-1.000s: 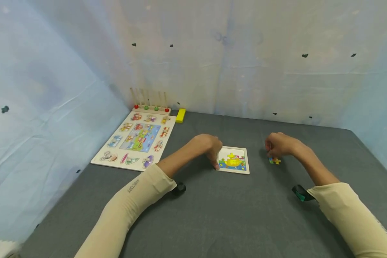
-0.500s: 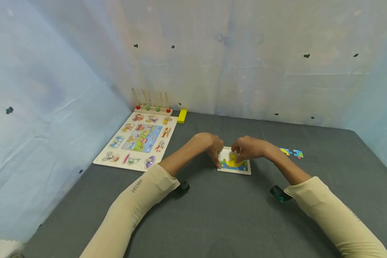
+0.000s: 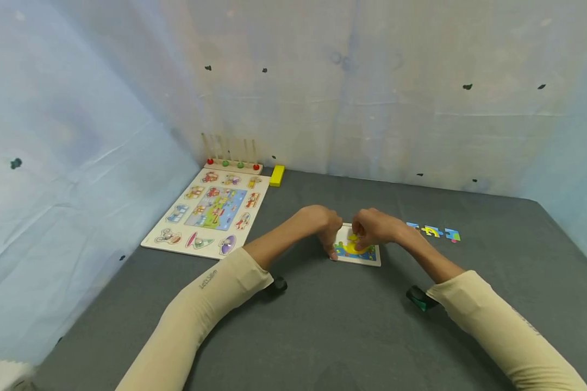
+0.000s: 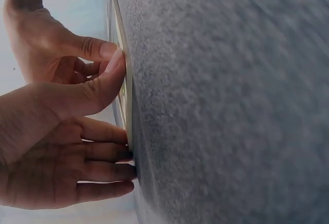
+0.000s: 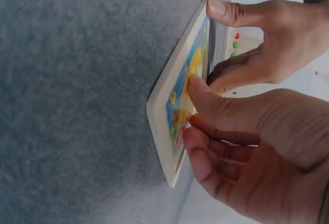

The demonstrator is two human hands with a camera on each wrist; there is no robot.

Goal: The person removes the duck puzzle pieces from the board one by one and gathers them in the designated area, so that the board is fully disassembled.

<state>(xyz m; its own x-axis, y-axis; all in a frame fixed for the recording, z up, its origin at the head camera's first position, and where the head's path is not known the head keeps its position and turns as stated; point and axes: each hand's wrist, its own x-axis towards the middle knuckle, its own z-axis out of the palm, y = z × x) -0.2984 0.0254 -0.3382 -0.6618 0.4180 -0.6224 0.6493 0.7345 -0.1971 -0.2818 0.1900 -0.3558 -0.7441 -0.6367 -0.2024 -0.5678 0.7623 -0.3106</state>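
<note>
A small wooden jigsaw tray (image 3: 356, 260) with a yellow duck picture lies flat on the dark table. Its lower part is filled with pieces, while bare pale backing shows at its upper left. My left hand (image 3: 325, 231) grips the tray's left side, thumb at the near corner and fingers toward the far edge. Over the picture, my right hand (image 3: 375, 227) has its thumb and curled fingers pinching a puzzle piece, mostly hidden by the fingers; in the right wrist view the thumb (image 5: 205, 98) touches the picture. Loose puzzle pieces (image 3: 431, 231) lie right of the tray, partly behind the right forearm.
A large wooden peg puzzle board (image 3: 149, 240) lies at the left. Behind it stands a rod stand (image 3: 232, 166) with red and green beads, next to a yellow block (image 3: 276, 176). Pale cloth walls (image 3: 396, 108) border the table at the back and sides.
My right hand has come left from the loose pieces to the tray and now works low on its picture. Loose pieces at the right are uncovered. The left hand stays on the tray.
</note>
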